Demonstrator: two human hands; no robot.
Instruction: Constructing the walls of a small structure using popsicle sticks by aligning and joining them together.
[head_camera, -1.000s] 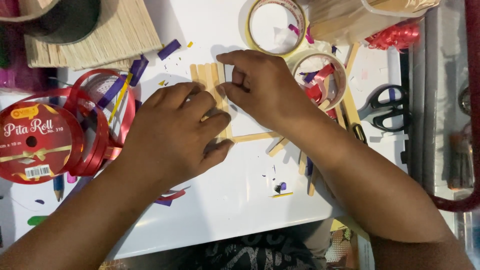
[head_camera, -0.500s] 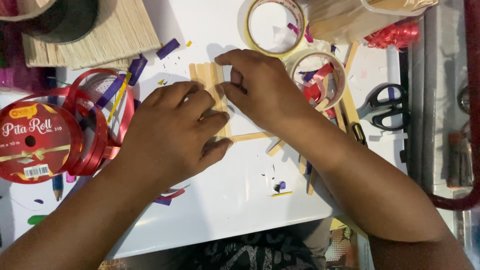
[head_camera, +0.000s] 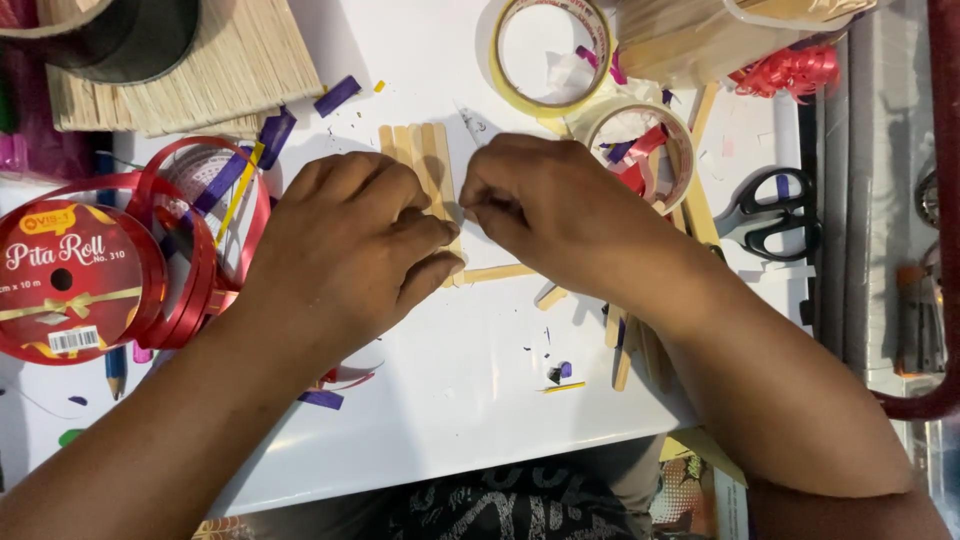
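Lying flat on the white table top (head_camera: 470, 400), the row of pale wooden craft sticks (head_camera: 418, 150) has its long axis running far to near, and both hands meet on it. The left hand (head_camera: 340, 250) presses down with fingers curled and covers its near part. The right hand (head_camera: 560, 215) pinches at the right edge; what it pinches is hidden. A single loose wooden stick (head_camera: 498, 273) lies crosswise just near.

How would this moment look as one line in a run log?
left hand: pressing on row of wooden craft sticks | right hand: pinching at the row's right edge | nearby: red ribbon roll, tape rolls, scissors
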